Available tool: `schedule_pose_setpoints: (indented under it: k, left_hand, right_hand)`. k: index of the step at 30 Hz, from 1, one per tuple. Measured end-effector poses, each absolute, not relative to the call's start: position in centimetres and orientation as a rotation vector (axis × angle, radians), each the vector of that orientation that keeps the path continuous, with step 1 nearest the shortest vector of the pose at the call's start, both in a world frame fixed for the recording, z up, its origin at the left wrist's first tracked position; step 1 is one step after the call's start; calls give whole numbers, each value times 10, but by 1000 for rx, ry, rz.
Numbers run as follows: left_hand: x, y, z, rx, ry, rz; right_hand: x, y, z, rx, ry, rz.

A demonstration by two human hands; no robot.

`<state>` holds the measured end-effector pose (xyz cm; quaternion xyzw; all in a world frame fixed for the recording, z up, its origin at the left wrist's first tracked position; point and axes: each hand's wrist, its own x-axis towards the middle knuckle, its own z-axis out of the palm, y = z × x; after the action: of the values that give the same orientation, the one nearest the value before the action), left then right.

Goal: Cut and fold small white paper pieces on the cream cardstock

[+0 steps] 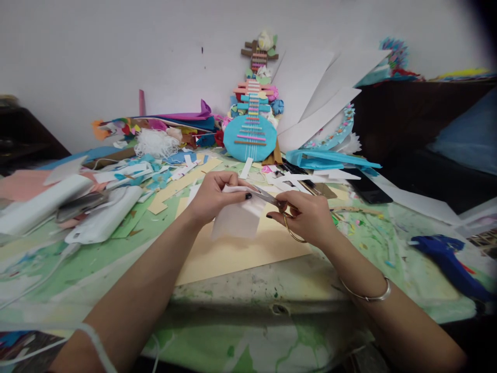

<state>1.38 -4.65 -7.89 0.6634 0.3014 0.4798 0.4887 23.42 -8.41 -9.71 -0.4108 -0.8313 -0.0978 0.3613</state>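
Between its thumb and fingers, my left hand (213, 199) pinches a white sheet of paper (237, 221), whose lower part hangs down in front. My right hand (310, 215) grips a pair of scissors (265, 196); one gold-coloured handle loop shows below the fingers. The blades point left and meet the paper's top edge close to my left fingertips. How far apart the blades are I cannot tell. Beneath both hands lies a large pale yellow sheet (217, 261) on the table.
A blue paper lute-like instrument (250, 137) leans at the back. White power strips (104, 215) lie left, with a cable running to the front edge. A dark phone (367, 186) and a blue glue gun (446, 259) are on the right. Paper scraps (149, 173) litter the table.
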Motion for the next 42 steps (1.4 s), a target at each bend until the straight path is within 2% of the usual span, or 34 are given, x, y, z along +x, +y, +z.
schedule_pose_setpoints:
  k: [42]
  left_hand:
    - [9,-44,-82,1613,851,1166]
  right_hand:
    - [241,-81,-100,-994,-2145,-222]
